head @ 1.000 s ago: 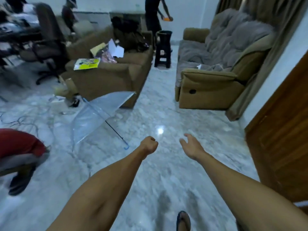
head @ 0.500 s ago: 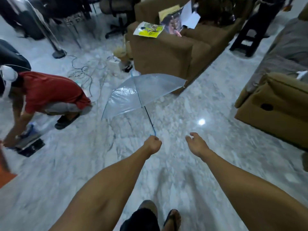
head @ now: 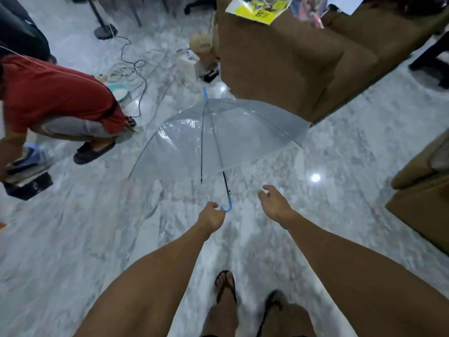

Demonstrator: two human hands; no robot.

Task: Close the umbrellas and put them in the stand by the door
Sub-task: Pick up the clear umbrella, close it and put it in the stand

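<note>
- One umbrella (head: 218, 132) is in play, a clear one, open, lying on its side on the marble floor (head: 73, 239) with its canopy beyond your fingers and its blue crook handle (head: 227, 206) pointing back at you.
- Half a second ago your left hand (head: 211, 217) was clenched just short of that crook; now its curled fingers (head: 215, 207) meet the hook's free end. You seem to have caught it, though how firm the hold is you cannot tell from here.
- Your right hand (head: 274, 203) has come forward too, and hangs released, fingers loosely spread, just to the right of the handle and touching nothing.
- The dark shaft (head: 226, 182) runs up from between your two hands into the canopy, so the slider is probably beyond your right fingertips; it cannot be made out.
- What this means: the reach is likely over and the pick-up is starting. Closing has not begun and the canopy is fully spread.
- The stand and the door are out of view, so that leg of the job is all ahead of you.
- Beyond the canopy, to the left of your fingers, a person in a red shirt (head: 53, 98) crouches near cables (head: 131, 69); a brown sofa (head: 291, 57) stands behind the canopy's far edge. Mind the ribs as you lift.
</note>
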